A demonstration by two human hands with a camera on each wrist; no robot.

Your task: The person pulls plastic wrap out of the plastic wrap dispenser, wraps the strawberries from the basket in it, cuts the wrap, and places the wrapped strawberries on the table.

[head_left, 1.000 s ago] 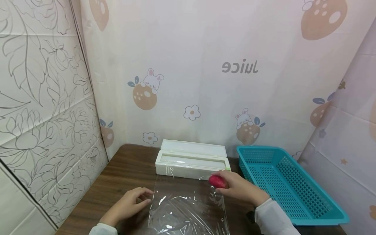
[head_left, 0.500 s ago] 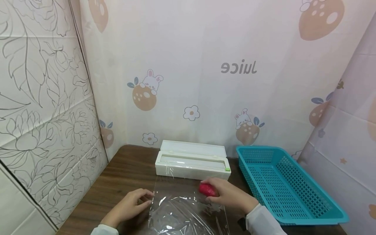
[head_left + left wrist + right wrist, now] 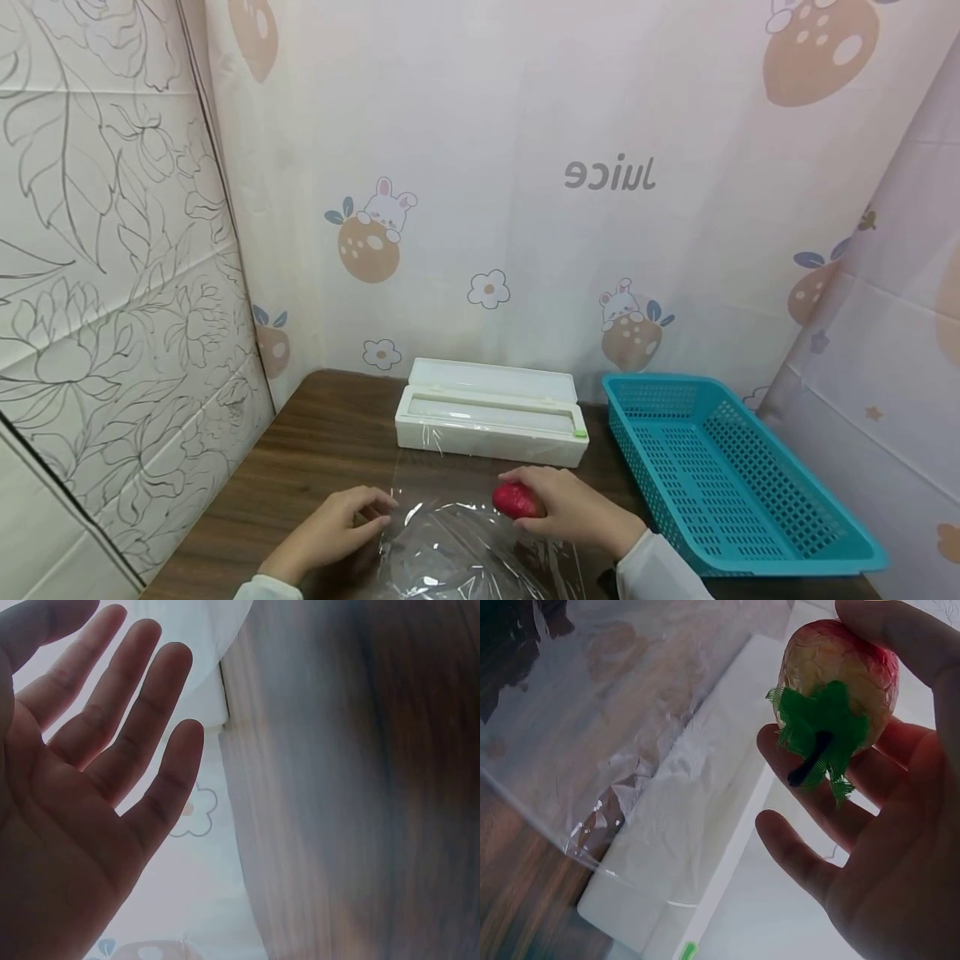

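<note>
Strawberry (image 3: 832, 679), red-yellow, green leafy cap, dark stem, netted skin

**Two Hands Low Over the Table**

The left hand (image 3: 330, 529) lies palm down, fingers (image 3: 142, 712) straight and slightly spread. The right hand (image 3: 573, 508) reaches forward, thumb and fingers (image 3: 832, 802) curled in a grip; both wrists wear white sleeves (image 3: 660, 567).

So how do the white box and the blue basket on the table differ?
The white box is solid-walled, long and narrow, with its lid open and clear film drawn out of it toward the person; the blue basket is perforated all over, wider and lidless. The box sits at the back, just beyond the right hand; the basket stands at the right side. Both are rectangular, look like plastic, and rest on the wooden table.
</note>
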